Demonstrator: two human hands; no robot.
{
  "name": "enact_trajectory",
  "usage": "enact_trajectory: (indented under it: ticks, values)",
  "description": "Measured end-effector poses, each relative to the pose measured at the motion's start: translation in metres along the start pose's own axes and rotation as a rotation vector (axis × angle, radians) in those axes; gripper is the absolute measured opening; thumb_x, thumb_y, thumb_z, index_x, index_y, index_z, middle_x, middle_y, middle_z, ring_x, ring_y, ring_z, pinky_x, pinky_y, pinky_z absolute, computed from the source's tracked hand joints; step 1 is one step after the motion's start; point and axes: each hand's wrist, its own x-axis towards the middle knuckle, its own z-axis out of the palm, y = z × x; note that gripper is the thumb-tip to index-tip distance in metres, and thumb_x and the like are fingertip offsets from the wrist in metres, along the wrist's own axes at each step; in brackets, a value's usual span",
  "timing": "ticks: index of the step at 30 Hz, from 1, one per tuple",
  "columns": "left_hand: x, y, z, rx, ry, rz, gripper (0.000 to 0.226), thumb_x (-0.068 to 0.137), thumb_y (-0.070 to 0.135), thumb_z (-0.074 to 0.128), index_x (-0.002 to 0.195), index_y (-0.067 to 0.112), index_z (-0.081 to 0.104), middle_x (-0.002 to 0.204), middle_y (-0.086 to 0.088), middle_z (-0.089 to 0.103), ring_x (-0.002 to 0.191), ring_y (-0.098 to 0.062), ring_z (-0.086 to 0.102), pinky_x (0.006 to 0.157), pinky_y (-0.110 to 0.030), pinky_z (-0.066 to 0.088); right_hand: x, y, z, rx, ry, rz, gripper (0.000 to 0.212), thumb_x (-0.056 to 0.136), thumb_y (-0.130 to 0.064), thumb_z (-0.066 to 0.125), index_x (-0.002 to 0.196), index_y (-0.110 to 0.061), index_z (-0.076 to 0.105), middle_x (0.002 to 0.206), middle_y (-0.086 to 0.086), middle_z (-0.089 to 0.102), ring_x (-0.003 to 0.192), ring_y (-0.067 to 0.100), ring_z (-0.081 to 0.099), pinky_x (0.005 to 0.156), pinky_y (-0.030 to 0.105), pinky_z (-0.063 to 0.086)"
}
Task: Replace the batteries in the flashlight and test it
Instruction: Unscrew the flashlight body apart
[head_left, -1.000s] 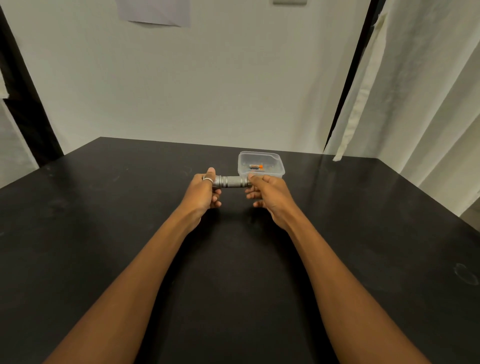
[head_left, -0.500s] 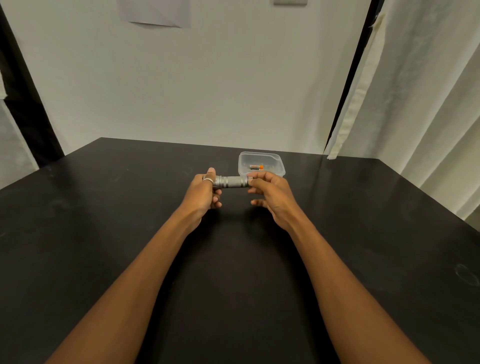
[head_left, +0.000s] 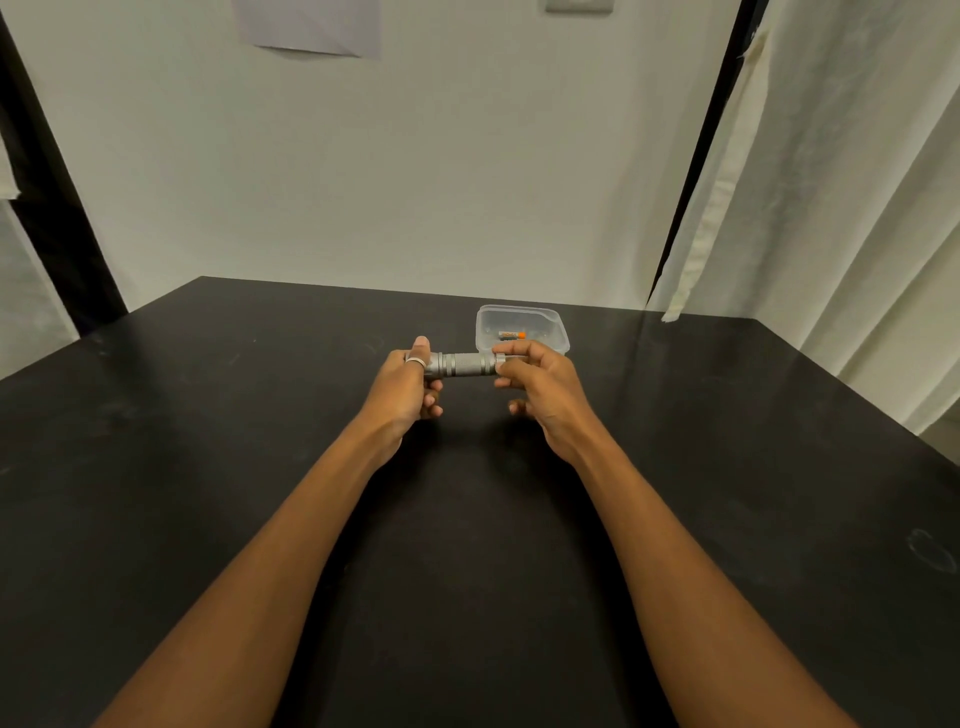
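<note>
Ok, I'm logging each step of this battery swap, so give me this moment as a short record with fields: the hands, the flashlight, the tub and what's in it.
flashlight: grey knurled metal flashlight, held level between both hands
left hand: left hand grips the left end, ring on one finger
right hand: right hand pinches the right end with thumb and fingers
end cap: on or loosened, cannot tell
tub: clear lidless plastic tub, just beyond the right hand
battery: orange-tipped battery lying in the tub; count unclear
table: black matte table
</note>
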Motion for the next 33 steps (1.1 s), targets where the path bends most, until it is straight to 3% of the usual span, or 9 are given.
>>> enact_trajectory:
  ticks: [3, 6, 10, 14, 16, 20, 25, 30, 33]
  values:
    - [0.000, 0.000, 0.000, -0.015, 0.006, -0.004, 0.039, 0.109, 0.044, 0.034, 0.116, 0.011, 0.054, 0.079, -0.004, 0.052, 0.055, -0.009, 0.043, 0.055, -0.027, 0.048, 0.000, 0.001, 0.003, -0.024, -0.006, 0.025, 0.018, 0.098, -0.022, 0.065, 0.113, -0.016, 0.072, 0.107, 0.005, 0.074, 0.083, 0.012, 0.069, 0.057, 0.025, 0.051]
    - [0.001, -0.001, 0.000, -0.002, 0.007, 0.004, 0.038, 0.109, 0.044, 0.035, 0.112, 0.011, 0.054, 0.079, -0.004, 0.052, 0.054, -0.009, 0.043, 0.054, -0.027, 0.047, 0.000, 0.001, 0.007, -0.107, 0.045, 0.045, 0.026, 0.101, -0.036, 0.062, 0.101, -0.012, 0.072, 0.088, 0.005, 0.072, 0.069, 0.010, 0.065, 0.049, 0.022, 0.046]
    - [0.000, -0.001, 0.000, 0.005, 0.003, 0.004, 0.038, 0.109, 0.045, 0.035, 0.111, 0.012, 0.053, 0.079, -0.004, 0.052, 0.055, -0.009, 0.043, 0.055, -0.028, 0.048, -0.001, 0.001, 0.004, -0.051, 0.031, 0.008, 0.015, 0.097, -0.022, 0.065, 0.103, -0.010, 0.073, 0.094, 0.007, 0.074, 0.074, 0.009, 0.067, 0.053, 0.023, 0.049]
    - [-0.002, 0.001, 0.000, -0.011, 0.007, 0.002, 0.035, 0.109, 0.044, 0.034, 0.105, 0.015, 0.054, 0.079, -0.004, 0.052, 0.055, -0.010, 0.042, 0.056, -0.028, 0.048, -0.002, -0.001, 0.002, 0.010, 0.000, -0.003, 0.021, 0.094, -0.011, 0.066, 0.114, -0.014, 0.073, 0.107, 0.006, 0.074, 0.086, 0.011, 0.069, 0.059, 0.026, 0.054]
    - [-0.002, 0.001, 0.000, -0.015, 0.008, 0.000, 0.035, 0.110, 0.043, 0.034, 0.105, 0.015, 0.053, 0.079, -0.004, 0.052, 0.056, -0.010, 0.043, 0.056, -0.028, 0.048, -0.001, -0.001, 0.003, 0.009, 0.004, 0.024, 0.019, 0.097, -0.018, 0.067, 0.115, -0.013, 0.072, 0.108, 0.007, 0.074, 0.084, 0.012, 0.069, 0.058, 0.026, 0.054]
    - [-0.003, 0.002, 0.000, -0.014, 0.005, 0.000, 0.036, 0.109, 0.044, 0.034, 0.108, 0.013, 0.054, 0.078, -0.004, 0.052, 0.055, -0.009, 0.043, 0.054, -0.027, 0.048, 0.000, 0.000, 0.005, -0.038, 0.061, 0.056, 0.026, 0.100, -0.033, 0.065, 0.103, -0.009, 0.073, 0.089, 0.006, 0.072, 0.071, 0.011, 0.065, 0.054, 0.024, 0.051]
    - [-0.005, 0.002, 0.001, -0.017, -0.003, 0.002, 0.035, 0.110, 0.044, 0.034, 0.106, 0.015, 0.054, 0.077, -0.004, 0.051, 0.054, -0.009, 0.042, 0.055, -0.027, 0.047, -0.002, -0.001, 0.003, 0.035, 0.072, -0.023, 0.014, 0.096, -0.014, 0.068, 0.107, -0.007, 0.074, 0.099, 0.007, 0.075, 0.081, 0.010, 0.067, 0.061, 0.025, 0.055]
    - [-0.005, 0.005, -0.001, -0.092, 0.025, -0.035, 0.034, 0.110, 0.042, 0.035, 0.108, 0.013, 0.054, 0.075, -0.003, 0.050, 0.054, -0.010, 0.040, 0.054, -0.027, 0.047, -0.001, -0.003, -0.004, 0.121, 0.131, -0.053, 0.020, 0.090, -0.001, 0.067, 0.106, -0.013, 0.074, 0.109, 0.015, 0.073, 0.092, 0.017, 0.068, 0.065, 0.026, 0.057]
    - [-0.007, 0.007, 0.000, -0.122, 0.032, -0.037, 0.033, 0.110, 0.041, 0.035, 0.101, 0.015, 0.054, 0.073, -0.003, 0.049, 0.053, -0.011, 0.039, 0.053, -0.027, 0.046, 0.002, 0.002, -0.008, -0.057, 0.176, -0.058, 0.027, 0.089, 0.000, 0.066, 0.111, -0.014, 0.072, 0.101, 0.004, 0.071, 0.091, 0.017, 0.069, 0.070, 0.027, 0.060]
